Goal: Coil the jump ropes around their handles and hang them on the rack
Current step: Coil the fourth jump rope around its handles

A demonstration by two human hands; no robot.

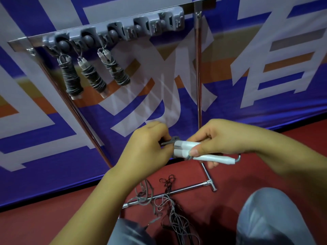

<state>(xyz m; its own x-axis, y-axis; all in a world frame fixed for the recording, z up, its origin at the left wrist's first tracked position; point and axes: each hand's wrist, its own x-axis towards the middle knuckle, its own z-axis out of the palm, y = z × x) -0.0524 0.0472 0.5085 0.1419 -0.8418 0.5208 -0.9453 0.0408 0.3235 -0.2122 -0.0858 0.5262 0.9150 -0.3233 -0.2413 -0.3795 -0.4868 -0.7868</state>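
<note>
My right hand (pixel 219 138) grips a pair of white jump rope handles (pixel 187 149) held side by side, lying roughly level. My left hand (pixel 148 144) pinches the grey rope (pixel 168 141) at the handles' left end. Loose grey and dark rope (pixel 169 206) lies tangled on the red floor below. Higher up, a grey holder rack (pixel 123 30) is fixed to a metal bar. Three coiled jump ropes hang from its left slots: one (pixel 71 80), a second (pixel 93 76) and a third (pixel 116 68).
The rack stands on a chrome frame with an upright (pixel 199 71) and a floor foot bar (pixel 187 189) that the loose rope crosses. A blue, white and orange banner (pixel 265 68) hangs behind. My knees in grey trousers (pixel 272 218) fill the bottom right.
</note>
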